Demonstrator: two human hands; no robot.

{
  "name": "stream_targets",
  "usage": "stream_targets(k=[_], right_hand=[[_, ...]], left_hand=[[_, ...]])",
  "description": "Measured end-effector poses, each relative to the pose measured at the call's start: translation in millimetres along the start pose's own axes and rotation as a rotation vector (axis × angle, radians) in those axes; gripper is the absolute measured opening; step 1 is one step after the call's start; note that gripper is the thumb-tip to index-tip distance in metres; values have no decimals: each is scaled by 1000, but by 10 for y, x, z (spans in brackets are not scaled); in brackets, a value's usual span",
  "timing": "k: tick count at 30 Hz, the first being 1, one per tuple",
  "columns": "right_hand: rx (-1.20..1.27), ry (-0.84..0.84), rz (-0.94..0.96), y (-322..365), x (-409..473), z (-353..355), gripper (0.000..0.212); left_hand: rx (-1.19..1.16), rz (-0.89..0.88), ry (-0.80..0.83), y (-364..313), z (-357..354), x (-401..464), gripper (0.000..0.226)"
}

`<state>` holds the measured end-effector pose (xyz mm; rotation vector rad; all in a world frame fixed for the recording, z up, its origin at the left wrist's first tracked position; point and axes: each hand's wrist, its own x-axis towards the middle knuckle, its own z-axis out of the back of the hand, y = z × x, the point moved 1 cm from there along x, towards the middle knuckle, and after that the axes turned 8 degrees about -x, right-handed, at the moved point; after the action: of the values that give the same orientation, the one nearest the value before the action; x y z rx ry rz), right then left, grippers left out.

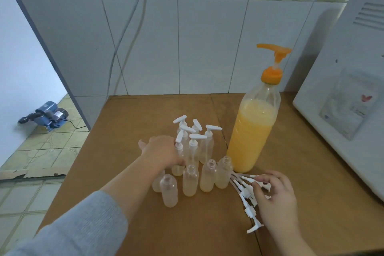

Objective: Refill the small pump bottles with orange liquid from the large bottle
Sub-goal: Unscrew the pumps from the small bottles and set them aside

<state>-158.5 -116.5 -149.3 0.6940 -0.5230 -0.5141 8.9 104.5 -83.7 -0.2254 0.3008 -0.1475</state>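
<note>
Left hand (161,149) reaching into cluster of small bottles, fingers curled round capped bottle (179,151) on cluster's left side. Grey sleeve (79,226) pushed up forearm. Just right of that hand: more capped bottles (205,143) at back, five open bottles (190,181) in front, bit of pale liquid in bottoms. Big bottle (252,133) right behind them, orange pump on top, roughly two-thirds full, touching nothing I can see. Right hand (276,195) low right, fingers bent over pile of loose white pumps (248,199) on brown tabletop (124,122); actual pinch, can't tell.
</note>
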Motion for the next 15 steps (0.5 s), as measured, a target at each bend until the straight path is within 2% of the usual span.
stream_targets(k=[4, 7, 8, 10, 12, 15], right_hand=[[13, -35, 4, 64, 33, 98, 26], [110, -80, 20, 241, 48, 227, 32], [142, -94, 24, 327, 60, 272, 34], [205, -88, 32, 547, 99, 356, 33], [335, -6, 40, 856, 139, 446, 28], [510, 156, 104, 1405, 184, 579, 14]], left_hand=[[-64, -29, -78, 17, 19, -90, 22], [-82, -106, -186, 67, 182, -254, 20], [-154, -143, -237, 92, 252, -323, 19], [-439, -203, -313, 137, 406, -505, 16], [-773, -277, -344, 155, 512, -676, 18], [-1279, -431, -256, 66, 592, -878, 17]])
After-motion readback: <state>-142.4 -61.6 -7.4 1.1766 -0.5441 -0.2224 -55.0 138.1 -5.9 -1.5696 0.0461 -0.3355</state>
